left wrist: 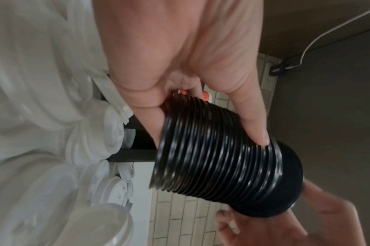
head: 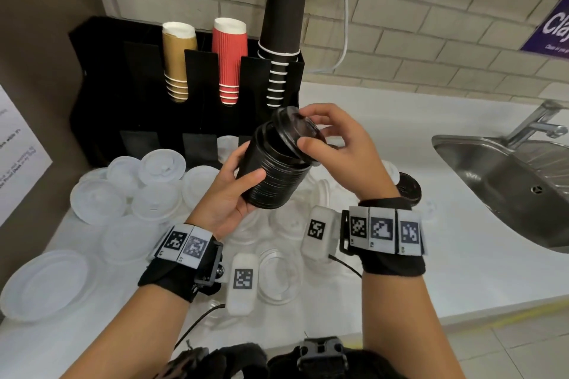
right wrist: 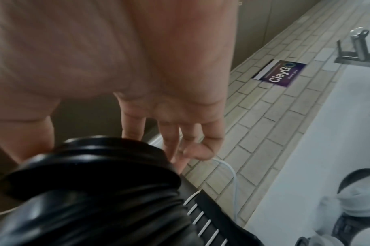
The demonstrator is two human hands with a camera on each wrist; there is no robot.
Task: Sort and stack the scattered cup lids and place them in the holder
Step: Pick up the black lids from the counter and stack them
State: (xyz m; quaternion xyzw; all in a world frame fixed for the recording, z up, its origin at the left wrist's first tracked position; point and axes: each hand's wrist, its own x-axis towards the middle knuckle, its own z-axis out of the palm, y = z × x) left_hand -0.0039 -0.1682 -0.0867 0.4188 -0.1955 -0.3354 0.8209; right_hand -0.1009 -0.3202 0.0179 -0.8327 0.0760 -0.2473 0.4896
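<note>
My left hand [head: 237,184] grips a tall stack of black lids [head: 274,177], tilted, above the counter; the left wrist view shows its ribbed side [left wrist: 217,159] under my thumb. My right hand [head: 320,135] pinches one black lid [head: 297,131] at the stack's top end, slightly askew; the right wrist view shows that lid [right wrist: 91,166] between thumb and fingers. Many white and clear lids [head: 154,184] lie scattered on the white counter. The black holder [head: 107,77] stands against the wall behind, with gold, red and black cup stacks in its slots.
One more black lid [head: 409,188] lies on the counter right of my right wrist. A steel sink [head: 508,181] with a tap sits at the right. A white cable [head: 346,24] hangs down the brick wall. A large white lid [head: 46,283] lies at the near left.
</note>
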